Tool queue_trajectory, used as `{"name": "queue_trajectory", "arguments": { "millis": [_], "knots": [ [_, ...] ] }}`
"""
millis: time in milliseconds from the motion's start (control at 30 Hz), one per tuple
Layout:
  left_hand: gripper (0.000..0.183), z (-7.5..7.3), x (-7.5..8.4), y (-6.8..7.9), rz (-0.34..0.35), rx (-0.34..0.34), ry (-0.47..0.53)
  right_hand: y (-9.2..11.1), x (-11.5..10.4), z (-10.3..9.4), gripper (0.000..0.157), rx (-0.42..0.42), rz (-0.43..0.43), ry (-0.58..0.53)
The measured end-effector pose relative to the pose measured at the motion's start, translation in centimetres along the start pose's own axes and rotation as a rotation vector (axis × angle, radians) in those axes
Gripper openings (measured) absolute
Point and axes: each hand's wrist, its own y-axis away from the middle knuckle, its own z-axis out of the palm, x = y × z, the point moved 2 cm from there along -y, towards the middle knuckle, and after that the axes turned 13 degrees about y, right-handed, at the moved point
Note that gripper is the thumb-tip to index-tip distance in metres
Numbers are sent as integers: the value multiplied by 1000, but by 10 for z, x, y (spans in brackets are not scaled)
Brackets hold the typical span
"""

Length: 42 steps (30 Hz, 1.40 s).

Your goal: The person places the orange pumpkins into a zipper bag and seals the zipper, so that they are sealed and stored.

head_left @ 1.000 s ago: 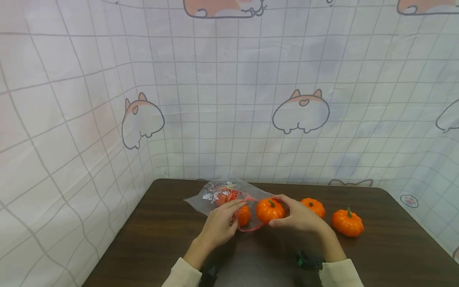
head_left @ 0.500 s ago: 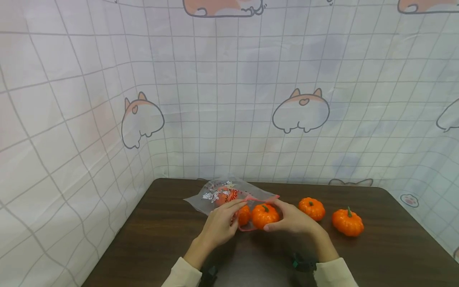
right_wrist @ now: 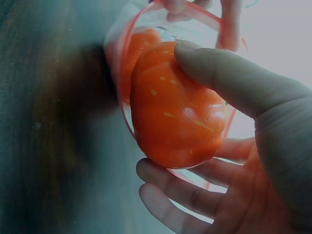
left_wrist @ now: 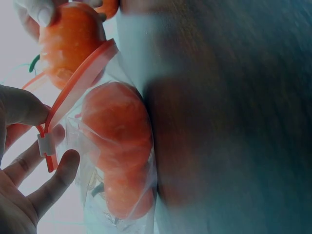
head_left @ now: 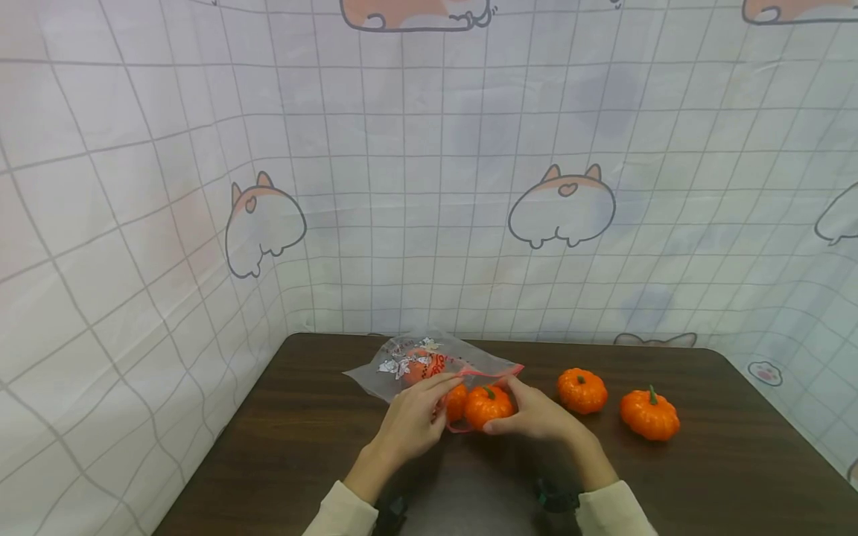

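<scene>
My right hand [head_left: 538, 415] grips a small orange pumpkin [head_left: 488, 408] with a green stem, thumb on one side and fingers around the other. In the right wrist view, this pumpkin [right_wrist: 178, 107] sits within the red-edged mouth of a clear zip bag [head_left: 375, 374]. My left hand [head_left: 410, 424] pinches the red zip edge [left_wrist: 73, 87] beside its small white slider [left_wrist: 46, 145], keeping the mouth spread. Inside the bag lie other orange pumpkins [left_wrist: 117, 124], pressed against the printed plastic. My left palm hides part of the bag in the head view.
Two more orange pumpkins [head_left: 582, 391] stand on the dark wooden table [head_left: 295, 447], to the right of my right hand; the rightmost pumpkin [head_left: 649, 415] has an upright green stem. A white gridded cloth [head_left: 429, 223] with cartoon dogs hangs behind the table and along its sides.
My right hand has moved left with its pumpkin, from the right of the bag's mouth into it. The left hand has stayed at the zip edge.
</scene>
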Motion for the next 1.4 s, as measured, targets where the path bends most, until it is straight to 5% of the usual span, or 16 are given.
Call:
{"name": "queue_trajectory", "arguments": {
  "millis": [933,1400],
  "knots": [
    [53,2,0,0,22,-14,34,-10,-12,20,71,39,-54,-29],
    [54,3,0,0,17,-17,43,-14,-17,31,74,131,76,15]
  ]
}}
